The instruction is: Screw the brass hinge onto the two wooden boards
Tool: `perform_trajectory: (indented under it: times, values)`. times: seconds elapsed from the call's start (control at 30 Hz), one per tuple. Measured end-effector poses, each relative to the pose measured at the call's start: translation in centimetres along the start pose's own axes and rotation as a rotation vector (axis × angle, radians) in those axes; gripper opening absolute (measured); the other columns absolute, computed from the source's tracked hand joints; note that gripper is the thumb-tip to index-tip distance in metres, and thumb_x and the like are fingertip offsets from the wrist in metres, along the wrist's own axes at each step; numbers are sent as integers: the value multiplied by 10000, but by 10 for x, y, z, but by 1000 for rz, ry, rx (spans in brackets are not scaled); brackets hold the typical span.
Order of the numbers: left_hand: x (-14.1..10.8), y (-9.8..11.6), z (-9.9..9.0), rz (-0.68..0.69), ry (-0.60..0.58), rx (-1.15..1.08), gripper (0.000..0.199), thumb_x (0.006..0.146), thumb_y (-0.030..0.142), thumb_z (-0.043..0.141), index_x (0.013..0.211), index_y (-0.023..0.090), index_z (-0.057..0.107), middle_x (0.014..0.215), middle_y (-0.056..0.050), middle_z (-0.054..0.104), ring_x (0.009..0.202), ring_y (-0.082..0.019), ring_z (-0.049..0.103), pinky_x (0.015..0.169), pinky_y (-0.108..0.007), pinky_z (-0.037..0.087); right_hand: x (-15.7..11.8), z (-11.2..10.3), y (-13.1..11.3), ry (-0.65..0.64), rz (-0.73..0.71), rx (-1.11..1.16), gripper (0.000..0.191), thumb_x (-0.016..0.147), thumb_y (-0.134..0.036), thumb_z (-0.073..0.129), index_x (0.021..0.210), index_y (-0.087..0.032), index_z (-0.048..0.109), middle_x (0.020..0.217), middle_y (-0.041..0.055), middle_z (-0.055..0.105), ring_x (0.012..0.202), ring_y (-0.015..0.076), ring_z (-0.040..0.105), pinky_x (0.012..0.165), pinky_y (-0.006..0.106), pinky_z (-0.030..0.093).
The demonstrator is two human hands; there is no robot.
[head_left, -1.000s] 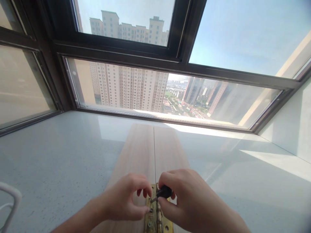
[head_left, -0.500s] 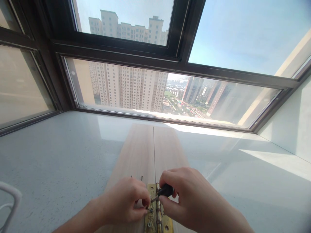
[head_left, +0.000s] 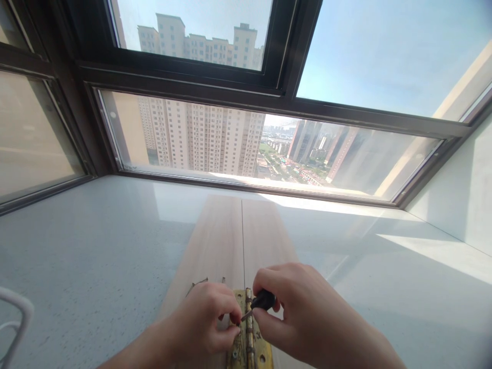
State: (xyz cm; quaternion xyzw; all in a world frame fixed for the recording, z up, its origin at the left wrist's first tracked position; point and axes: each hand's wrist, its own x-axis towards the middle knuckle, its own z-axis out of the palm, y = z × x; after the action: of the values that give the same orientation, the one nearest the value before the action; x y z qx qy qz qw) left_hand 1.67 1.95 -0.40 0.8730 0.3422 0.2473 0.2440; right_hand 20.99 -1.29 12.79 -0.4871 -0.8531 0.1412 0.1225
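Observation:
A worn brass hinge [head_left: 249, 343] lies along the seam between two pale wooden boards [head_left: 221, 230]. My right hand [head_left: 300, 312] grips a short screwdriver by its black handle [head_left: 263, 299], its metal shaft slanting down to the left over the hinge. Close to the screwdriver's tip, my left hand [head_left: 207, 318] pinches a small dark screw [head_left: 239, 324] above the hinge's left leaf. Another screw [head_left: 235, 354] sits in a lower hole of that leaf. Beyond my left hand a loose screw [head_left: 223, 280] rests on the left board.
The boards lie on a speckled white sill [head_left: 115, 246]. Dark window frames [head_left: 192, 87] rise behind it, with tall buildings outside. At the left edge is a curved white object [head_left: 23, 307]. More small thin pieces [head_left: 199, 282] show beyond my left hand.
My left hand has moved slightly right and up, bringing the pinched screw nearer the screwdriver's tip. More of the small pieces beyond that hand now show. The view has shifted slightly.

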Motion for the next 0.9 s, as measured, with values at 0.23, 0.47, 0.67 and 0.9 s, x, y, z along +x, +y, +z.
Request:
perform_trajectory:
  times: [0.23, 0.47, 0.67, 0.9]
  values:
    - [-1, 1, 2, 13, 14, 52, 87, 648, 138, 669, 703, 205, 679, 691, 3, 675, 647, -155, 586, 593, -255, 357, 1, 1, 1, -9, -8, -3, 21, 671, -201, 571, 677, -190, 587, 605, -35, 586, 545, 91, 424, 516, 251, 211]
    - [0, 1, 3, 70, 33, 75, 95, 660, 129, 642, 713, 207, 659, 705, 5, 680, 666, -158, 591, 608, -257, 371, 1, -1, 0, -21, -3, 7, 19, 667, -191, 567, 678, -188, 582, 602, -35, 584, 543, 89, 429, 515, 249, 214]
    - [-1, -2, 7, 74, 29, 62, 60, 687, 151, 629, 703, 201, 658, 689, 0, 662, 643, -149, 567, 595, -253, 364, 0, -1, -1, -29, -3, -8, 17, 673, -198, 564, 673, -184, 573, 602, -27, 573, 545, 94, 414, 519, 254, 211]
    - [-1, -2, 7, 46, 31, 11, 42, 671, 156, 651, 691, 189, 666, 678, -4, 655, 627, -147, 558, 580, -251, 345, 0, -1, -1, -34, -16, -18, 26, 675, -196, 560, 658, -184, 546, 603, -30, 562, 547, 92, 407, 518, 255, 207]
